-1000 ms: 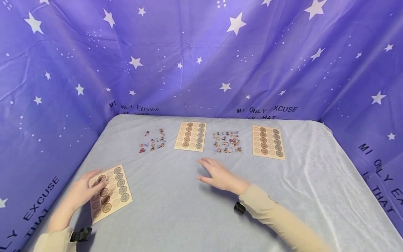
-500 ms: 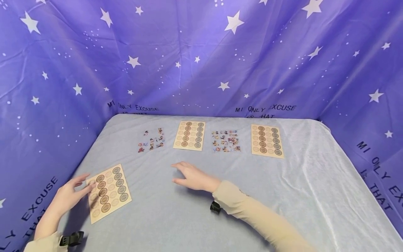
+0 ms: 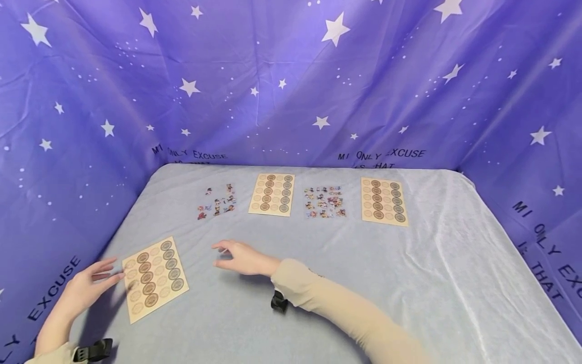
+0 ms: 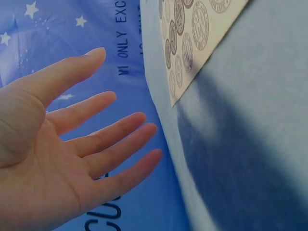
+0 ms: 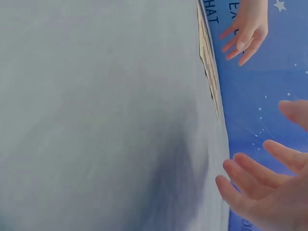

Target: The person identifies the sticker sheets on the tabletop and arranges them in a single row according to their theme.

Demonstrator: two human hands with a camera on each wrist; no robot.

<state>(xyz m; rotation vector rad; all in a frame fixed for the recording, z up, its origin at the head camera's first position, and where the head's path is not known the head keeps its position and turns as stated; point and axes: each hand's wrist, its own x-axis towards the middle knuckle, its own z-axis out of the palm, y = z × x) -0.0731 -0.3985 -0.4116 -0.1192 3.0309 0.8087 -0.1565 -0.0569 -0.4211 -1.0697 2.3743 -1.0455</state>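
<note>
A cream sticker sheet [image 3: 156, 277] with rows of round brown and grey stamp designs lies tilted at the table's left front. My left hand [image 3: 84, 290] hovers at its left edge, fingers spread and holding nothing; the left wrist view shows the open palm [image 4: 53, 159] beside the sheet's corner [image 4: 180, 72]. To the sheet's right, my right hand [image 3: 245, 258] is over the cloth with fingers pointing left, nothing in them. In the right wrist view its fingers [image 5: 255, 178] are spread, and the left hand [image 5: 248, 33] shows beyond.
Along the back of the blue-grey cloth [image 3: 318, 283] lie a clear sheet of cartoon stickers [image 3: 218, 205], a round-stamp sheet [image 3: 272, 195], another cartoon sticker sheet [image 3: 325, 203] and a further round-stamp sheet [image 3: 384, 201]. A purple starry curtain [image 3: 291, 76] surrounds the table.
My left hand has drawn back left off the tilted sheet to its edge. The right hand has moved left across the cloth toward that sheet. The sheets stay in place.
</note>
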